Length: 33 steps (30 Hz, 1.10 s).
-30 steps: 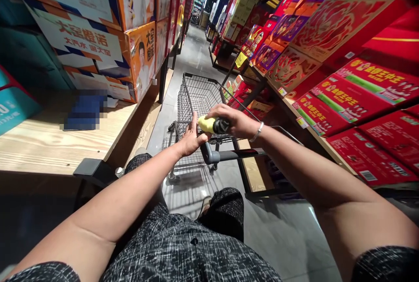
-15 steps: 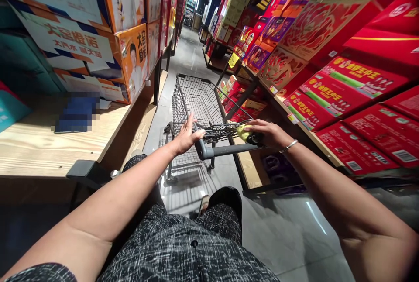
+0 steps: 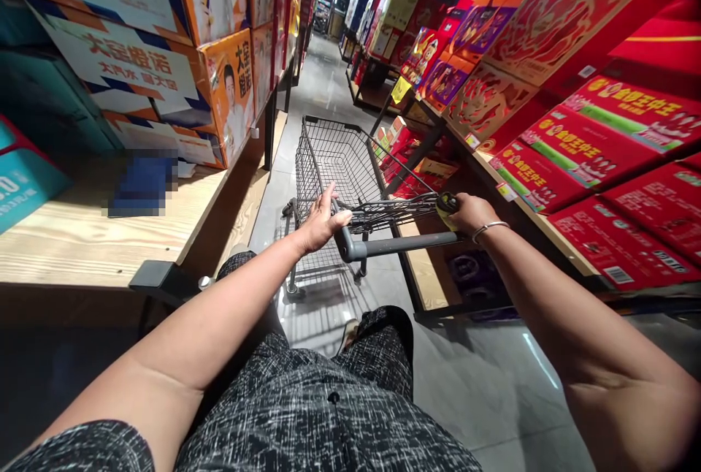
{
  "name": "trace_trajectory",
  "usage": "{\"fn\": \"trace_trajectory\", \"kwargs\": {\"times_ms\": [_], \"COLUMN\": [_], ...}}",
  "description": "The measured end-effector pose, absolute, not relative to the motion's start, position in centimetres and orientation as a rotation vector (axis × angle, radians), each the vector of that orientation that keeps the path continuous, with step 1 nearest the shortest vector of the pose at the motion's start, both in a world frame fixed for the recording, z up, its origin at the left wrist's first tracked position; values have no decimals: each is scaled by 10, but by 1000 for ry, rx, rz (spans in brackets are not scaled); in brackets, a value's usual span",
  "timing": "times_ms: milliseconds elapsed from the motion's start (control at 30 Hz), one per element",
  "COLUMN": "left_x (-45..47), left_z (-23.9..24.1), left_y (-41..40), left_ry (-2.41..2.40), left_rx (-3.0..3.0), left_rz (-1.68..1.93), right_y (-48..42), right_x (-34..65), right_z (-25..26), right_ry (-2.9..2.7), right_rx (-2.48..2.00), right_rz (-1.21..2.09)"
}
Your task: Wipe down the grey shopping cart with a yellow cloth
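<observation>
A grey wire shopping cart (image 3: pixel 342 158) stands ahead of me in the aisle, and its basket looks bare. My left hand (image 3: pixel 323 222) rests against the cart's left rear corner, fingers stretched forward and thumb apart. At the right end of the grey handlebar (image 3: pixel 408 244), my right hand (image 3: pixel 475 215) is closed around a yellow-green, cloth-like item (image 3: pixel 450 222). A round black piece (image 3: pixel 447 202) shows beside its fingers; whether it belongs to the cart or to the held item I cannot tell. A bracelet circles my right wrist.
Orange and white drink cartons (image 3: pixel 219 92) are stacked on a wooden shelf (image 3: pixel 71 253) at left, near a blurred dark-blue item (image 3: pixel 143 183). Red gift boxes (image 3: pixel 580 139) fill the right-hand shelf, close to the cart. The tiled aisle (image 3: pixel 320 77) runs on ahead.
My right hand and the yellow-green item have shifted right along the handlebar to its end. My left hand stays at the left corner. The whole view has moved slightly.
</observation>
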<state>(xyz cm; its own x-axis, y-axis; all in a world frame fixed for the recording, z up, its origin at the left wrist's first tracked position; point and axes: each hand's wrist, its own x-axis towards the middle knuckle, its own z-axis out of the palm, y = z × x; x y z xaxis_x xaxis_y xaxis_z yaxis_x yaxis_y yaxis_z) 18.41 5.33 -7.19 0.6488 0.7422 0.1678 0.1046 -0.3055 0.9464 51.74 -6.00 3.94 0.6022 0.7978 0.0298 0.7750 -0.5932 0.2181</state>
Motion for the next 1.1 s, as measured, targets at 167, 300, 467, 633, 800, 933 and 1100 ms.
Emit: {"fn": "trace_trajectory", "kwargs": {"times_ms": [167,300,467,633,800,933,1100], "left_x": [185,185,183,177,166,157,146], "left_z": [-72,-71,-75,-73,-64,-61,-64], "left_y": [54,54,56,59,66,77,88], "left_ry": [680,692,643,634,602,593,595], "left_rx": [1792,1789,1800,1762,1726,1694,1640], "left_rz": [743,738,773,750,693,642,666], "right_y": [-72,-83,-102,-118,-129,-150,-186], "right_x": [472,429,350,324,371,421,505], "right_z": [47,58,66,43,18,14,15], "right_ry": [1647,2280,3170,3237,3277,3018,2322], "right_rx": [2698,2577,1844,1558,1717,2294,2869], "right_rz": [-67,-443,-404,-72,22,-11,377]}}
